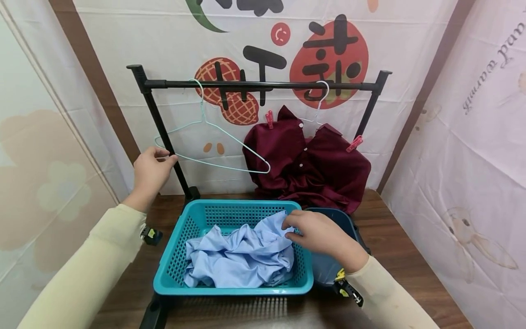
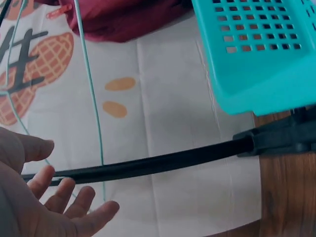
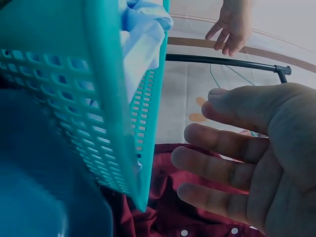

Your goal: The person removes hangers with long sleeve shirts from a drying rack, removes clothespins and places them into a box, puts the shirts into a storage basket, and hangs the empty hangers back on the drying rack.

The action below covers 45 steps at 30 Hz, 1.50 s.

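My left hand [image 1: 152, 173] is raised beside the left post of the black clothes rack [image 1: 159, 121], at the left corner of a pale green wire hanger [image 1: 202, 109]. That hanger hangs bare from the rail. In the left wrist view, the left thumb and fingers [image 2: 81, 202] are spread apart, near the hanger's wire. Over the right edge of a teal plastic basket [image 1: 234, 291], my right hand [image 1: 320, 230] hovers with relaxed fingers, close to a crumpled light blue garment [image 1: 242, 256] inside. Its fingers [image 3: 212, 168] hold nothing in the right wrist view.
A dark red buttoned shirt [image 1: 275, 151] hangs at right on a white hanger [image 1: 318, 107], with pink clothespins [image 1: 269, 119] at its shoulders. Partly hidden behind the right forearm, a dark blue basin [image 1: 322, 267] stands beside the basket on the wooden table [image 1: 402, 274]. Printed curtains surround the table.
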Each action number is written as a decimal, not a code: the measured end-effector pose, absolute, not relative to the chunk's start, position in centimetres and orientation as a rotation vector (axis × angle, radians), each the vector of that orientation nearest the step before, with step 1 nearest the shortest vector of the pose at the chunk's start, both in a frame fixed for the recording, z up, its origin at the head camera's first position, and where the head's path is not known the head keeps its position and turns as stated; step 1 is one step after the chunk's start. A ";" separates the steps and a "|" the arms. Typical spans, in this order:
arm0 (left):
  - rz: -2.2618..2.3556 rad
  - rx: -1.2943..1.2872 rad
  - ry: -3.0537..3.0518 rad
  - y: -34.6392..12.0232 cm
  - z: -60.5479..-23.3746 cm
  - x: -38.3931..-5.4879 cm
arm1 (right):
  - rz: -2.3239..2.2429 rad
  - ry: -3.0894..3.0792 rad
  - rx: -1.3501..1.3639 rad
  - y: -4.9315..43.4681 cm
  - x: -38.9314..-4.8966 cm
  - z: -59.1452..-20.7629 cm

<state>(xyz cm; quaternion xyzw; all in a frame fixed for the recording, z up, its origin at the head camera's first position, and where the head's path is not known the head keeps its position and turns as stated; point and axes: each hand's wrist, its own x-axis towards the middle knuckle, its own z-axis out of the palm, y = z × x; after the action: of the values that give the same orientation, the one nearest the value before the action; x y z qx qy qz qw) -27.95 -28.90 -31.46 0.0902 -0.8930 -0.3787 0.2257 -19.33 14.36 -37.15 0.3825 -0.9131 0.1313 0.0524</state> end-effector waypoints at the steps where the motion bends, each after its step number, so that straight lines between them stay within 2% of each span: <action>1: -1.072 0.270 -2.453 -29.1 -31.4 -28.2 | 0.401 -2.775 1.170 14.4 -19.3 -37.2; 13: -1.251 0.330 -2.255 -30.2 -31.5 -30.8 | 0.420 -2.758 1.226 13.6 -19.3 -38.1; 22: -1.183 0.322 -2.260 -30.7 -32.5 -32.6 | 0.437 -2.795 1.201 13.5 -19.1 -38.1; 35: -0.965 0.158 -2.453 -31.3 -32.5 -33.1 | 0.419 -2.719 1.182 14.4 -19.3 -37.9; 45: -0.938 0.179 -2.572 -31.3 -31.9 -33.4 | 0.408 -2.689 1.068 15.4 -19.8 -36.7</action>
<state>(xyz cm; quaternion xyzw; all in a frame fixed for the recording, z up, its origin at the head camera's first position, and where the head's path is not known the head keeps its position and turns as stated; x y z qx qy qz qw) -33.42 -31.34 -31.88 0.0639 -0.9189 -0.3351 0.1980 -19.80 15.45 -36.69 0.3634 -0.9147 0.1389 0.1097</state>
